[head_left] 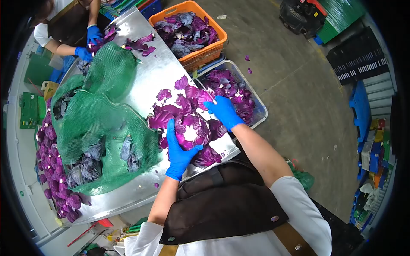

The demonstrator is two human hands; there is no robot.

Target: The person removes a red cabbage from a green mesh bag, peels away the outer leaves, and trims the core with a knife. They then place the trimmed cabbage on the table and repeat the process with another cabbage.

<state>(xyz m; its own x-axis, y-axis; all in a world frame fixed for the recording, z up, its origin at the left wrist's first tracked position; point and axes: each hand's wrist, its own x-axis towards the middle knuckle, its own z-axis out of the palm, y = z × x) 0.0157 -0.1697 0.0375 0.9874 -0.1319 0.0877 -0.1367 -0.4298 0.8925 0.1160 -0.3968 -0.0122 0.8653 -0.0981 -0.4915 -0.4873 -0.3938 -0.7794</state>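
Both my hands wear blue gloves. My left hand [179,151] is wrapped round the near left side of a purple cabbage head [192,130], whose pale cut base faces up. Over the table's right edge, my right hand [223,112] is closed, with a purple cabbage leaf [205,100] at its fingertips. What looks like a thin blade shows by those fingers, too small to make out surely. Loose purple leaves [161,118] lie around the head on the metal table [160,70].
Green mesh sacks [102,115] with dark cabbages cover the table's middle. Purple cabbages [57,183] line the far left edge. An orange crate [220,32] and a clear bin [261,106] hold leaves at the right. A co-worker's blue-gloved hands [87,47] handle leaves at the upper left.
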